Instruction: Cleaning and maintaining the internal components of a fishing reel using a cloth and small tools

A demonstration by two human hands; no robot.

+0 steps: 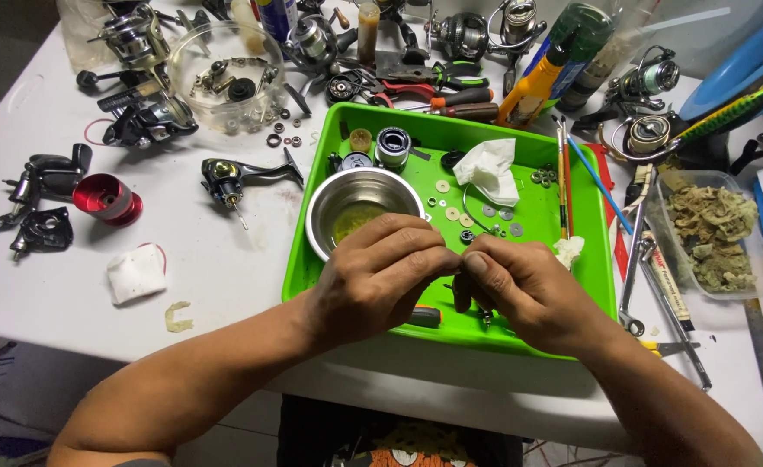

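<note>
Hands met over the front part of a bright green tray [589, 259] on a white table [208, 259]. The left hand [381, 272] had its fingers curled and its fingertips drawn together against those of the right hand [511, 285]; both seemed pinched on some very small part at the point where they touched, but the part itself was hidden between the fingertips and I could not tell what it was.

Just behind the left hand, inside the tray, stood a round steel bowl [360, 207] with a little yellowish liquid at the bottom. Small washers [452, 213] lay scattered on the tray floor behind the hands, near a crumpled white tissue [490, 169] and a silver reel spool [392, 145] at the tray's far side. Two thin brushes [563, 173] rested along the tray's right part.

On the table left of the tray lay a red spool [106, 199], a black reel body with handle [234, 177], and a white cleaning pad [137, 272]. A clear glass bowl [226, 78] of small parts stood farther back. To the right, a clear plastic tub [710, 229] held brownish scraps, with a wrench [632, 277] beside the tray.
</note>
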